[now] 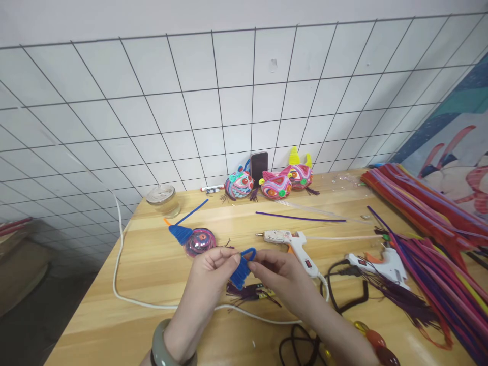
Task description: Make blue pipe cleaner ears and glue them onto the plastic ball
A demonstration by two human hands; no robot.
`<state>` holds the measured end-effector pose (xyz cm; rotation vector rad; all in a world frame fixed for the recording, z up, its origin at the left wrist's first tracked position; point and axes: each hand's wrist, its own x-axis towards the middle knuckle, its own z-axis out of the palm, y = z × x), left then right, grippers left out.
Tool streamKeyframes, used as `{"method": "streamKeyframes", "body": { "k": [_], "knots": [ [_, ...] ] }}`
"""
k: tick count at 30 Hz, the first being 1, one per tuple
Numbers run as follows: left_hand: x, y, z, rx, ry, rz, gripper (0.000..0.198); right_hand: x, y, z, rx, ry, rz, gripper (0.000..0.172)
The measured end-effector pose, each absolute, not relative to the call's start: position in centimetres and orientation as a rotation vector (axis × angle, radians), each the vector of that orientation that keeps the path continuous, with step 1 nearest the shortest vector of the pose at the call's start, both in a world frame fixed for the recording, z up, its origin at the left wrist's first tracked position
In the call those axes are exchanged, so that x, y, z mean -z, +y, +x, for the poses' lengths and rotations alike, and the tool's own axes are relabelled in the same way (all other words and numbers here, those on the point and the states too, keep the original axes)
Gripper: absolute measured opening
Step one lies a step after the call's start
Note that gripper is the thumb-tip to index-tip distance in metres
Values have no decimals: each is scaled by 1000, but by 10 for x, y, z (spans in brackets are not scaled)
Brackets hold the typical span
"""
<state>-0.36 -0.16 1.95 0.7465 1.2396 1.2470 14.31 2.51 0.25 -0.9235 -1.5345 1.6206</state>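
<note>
My left hand (208, 284) and my right hand (280, 277) meet over the wooden table (152, 284), both pinching a blue pipe-cleaner piece (242, 267) bent into a loop above a folded fan shape. Under it lies a dark purple pipe-cleaner scrap (247, 294). Just beyond my left hand rests a pink round fish-like body (200, 240) with a blue fan-shaped fin (181, 233) and a long blue stem. A white glue gun (292, 241) lies right behind my right hand.
Three finished colourful pipe-cleaner fish (274, 184) and a phone (259, 165) stand at the tiled wall. A glass jar (164, 200) sits back left. A second glue gun (381, 262), cables (346, 290) and heaps of pipe cleaners (430, 218) fill the right side.
</note>
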Motion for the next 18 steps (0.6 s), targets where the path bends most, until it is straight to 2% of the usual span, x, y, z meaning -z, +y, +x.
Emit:
{"method": "streamKeyframes", "body": {
  "k": [5, 14, 18],
  "knots": [
    [-19, -1, -7, -1191, 1168, 764, 20, -5, 27, 144, -1581, -1521, -977, 22],
    [-29, -1, -5, -1189, 1177, 673, 43, -13, 29, 144, -1569, -1506, -1037, 22],
    [-29, 0, -6, -1159, 1190, 669, 44, -10, 29, 144, -1568, -1515, -1042, 21]
  ]
}}
